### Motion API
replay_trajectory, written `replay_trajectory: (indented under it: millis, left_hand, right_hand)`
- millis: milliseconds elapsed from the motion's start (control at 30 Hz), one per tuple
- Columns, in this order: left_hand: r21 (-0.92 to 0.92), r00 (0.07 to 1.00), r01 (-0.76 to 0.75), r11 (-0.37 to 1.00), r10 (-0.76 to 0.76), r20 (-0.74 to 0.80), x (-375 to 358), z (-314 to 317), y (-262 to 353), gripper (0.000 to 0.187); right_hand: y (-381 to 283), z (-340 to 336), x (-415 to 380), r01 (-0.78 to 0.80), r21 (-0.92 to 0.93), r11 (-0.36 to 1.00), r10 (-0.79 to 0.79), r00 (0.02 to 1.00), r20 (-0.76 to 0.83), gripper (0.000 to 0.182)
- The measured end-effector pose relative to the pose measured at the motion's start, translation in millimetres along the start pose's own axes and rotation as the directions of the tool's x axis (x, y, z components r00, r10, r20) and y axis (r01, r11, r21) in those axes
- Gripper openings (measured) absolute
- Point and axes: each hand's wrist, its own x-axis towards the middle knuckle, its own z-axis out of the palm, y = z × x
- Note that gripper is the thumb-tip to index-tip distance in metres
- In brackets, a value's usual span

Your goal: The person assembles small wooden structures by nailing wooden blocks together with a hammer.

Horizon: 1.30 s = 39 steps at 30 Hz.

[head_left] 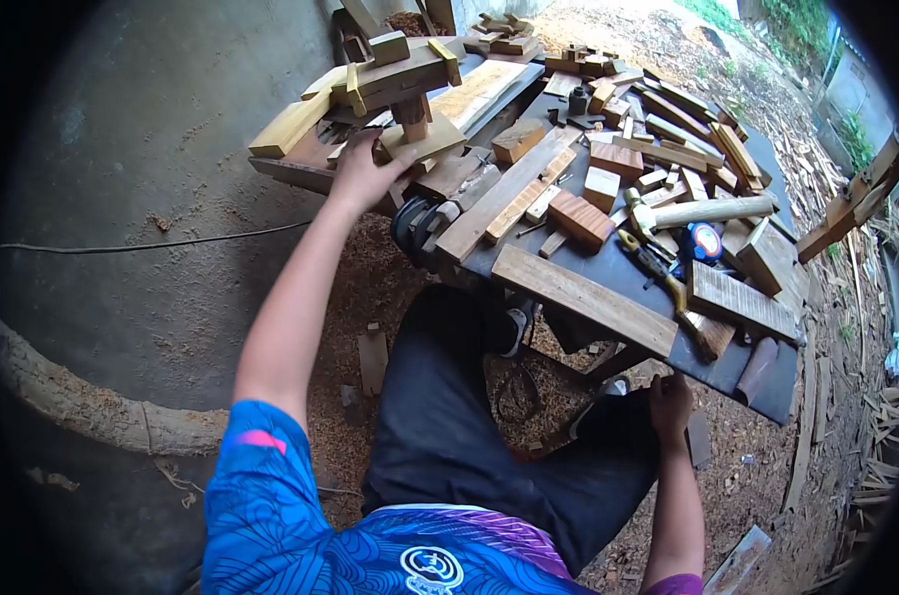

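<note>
My left hand (pixel 363 171) reaches to the back left of the bench, its fingers closed on the near edge of a flat wooden block (pixel 427 147). A short wooden post (pixel 411 117) rises from that block under a thick wooden crosspiece (pixel 402 77) with small upright pegs. Beside my thigh, just below the bench's front edge, my right hand (pixel 671 405) has its fingers curled in; what they hold, if anything, is hidden. Nearest to it on the bench are a brush (pixel 705 332) and a long plank (pixel 583 300).
On the dark bench (pixel 623 337) lie many wood offcuts, a hammer (pixel 707 211), pliers (pixel 646 256) and a blue tape measure (pixel 703 243). A concrete wall (pixel 152 109) stands at left, with a thick log (pixel 102 402) below. Shavings cover the ground.
</note>
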Motion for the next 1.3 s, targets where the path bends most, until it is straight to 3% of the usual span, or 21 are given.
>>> replay_trajectory:
  millis: [67, 100, 200, 267, 467, 500, 633, 700, 867, 1067, 1133, 1233, 1300]
  left_hand:
    - [-0.181, 0.941, 0.258, 0.949, -0.204, 0.27, 28.0, -1.1, 4.6, 0.092]
    - [-0.146, 0.924, 0.274, 0.95, -0.219, 0.312, 41.4, 9.4, -5.9, 0.095]
    - [-0.064, 0.952, 0.147, 0.987, -0.124, 0.28, 56.6, 29.7, -21.1, 0.094]
    - [-0.087, 0.96, 0.152, 0.984, -0.126, 0.252, 63.4, 42.9, -30.2, 0.087]
    - [-0.305, 0.922, 0.313, 0.899, -0.211, 0.325, 54.3, 28.6, -10.8, 0.081]
    - [-0.261, 0.915, 0.353, 0.898, -0.273, 0.298, 54.4, 32.3, -7.6, 0.072]
    - [-0.229, 0.915, 0.356, 0.906, -0.289, 0.28, 55.3, 42.2, -4.6, 0.067]
    - [-0.213, 0.921, 0.347, 0.913, -0.288, 0.263, 53.9, 44.7, -2.5, 0.067]
    - [-0.178, 0.944, 0.301, 0.937, -0.266, 0.195, 52.6, 45.1, -2.9, 0.066]
    - [-0.2, 0.923, 0.349, 0.915, -0.3, 0.24, 53.5, 38.8, 2.6, 0.067]
    - [-0.276, 0.884, 0.41, 0.869, -0.305, 0.355, 59.5, 35.1, -1.7, 0.067]
    - [-0.212, 0.852, 0.421, 0.882, -0.303, 0.428, 71.8, 28.6, -5.4, 0.068]
    - [-0.192, 0.869, 0.394, 0.899, -0.296, 0.396, 72.3, 28.4, -6.3, 0.069]
  right_hand:
    - [3.9, 4.5, 1.1, 0.03, -0.053, 0.998, -0.031, 0.999, -0.024, 0.023]
    - [7.4, 7.9, 2.3, 0.044, -0.066, 0.997, -0.046, 0.999, -0.026, 0.023]
    - [-0.6, 5.5, 1.4, -0.018, -0.018, 1.0, 0.017, 1.0, -0.019, 0.024]
    - [-4.4, 1.5, 0.3, -0.039, -0.029, 0.999, 0.039, 0.999, -0.012, 0.025]
    - [-12.7, -6.0, 3.0, -0.104, -0.041, 0.994, 0.106, 0.992, 0.067, 0.029]
    - [-14.7, -5.3, 5.3, -0.116, -0.034, 0.993, 0.118, 0.989, 0.085, 0.029]
    - [-8.9, 5.9, 7.9, -0.103, -0.045, 0.994, 0.107, 0.991, 0.086, 0.034]
    - [5.5, 21.1, 9.9, 0.047, -0.097, 0.994, -0.051, 0.998, -0.04, 0.04]
    - [17.8, 31.2, 11.1, 0.051, -0.092, 0.994, -0.054, 0.998, -0.03, 0.044]
    - [22.9, 34.0, 13.0, 0.078, -0.112, 0.991, -0.083, 0.996, -0.036, 0.047]
    - [19.2, 33.2, 14.7, 0.056, -0.149, 0.987, -0.061, 0.998, -0.025, 0.047]
    - [15.0, 30.2, 13.2, 0.086, -0.096, 0.992, -0.092, 0.994, -0.059, 0.046]
    - [13.3, 27.7, 13.0, 0.044, -0.073, 0.996, -0.044, 0.999, 0.006, 0.046]
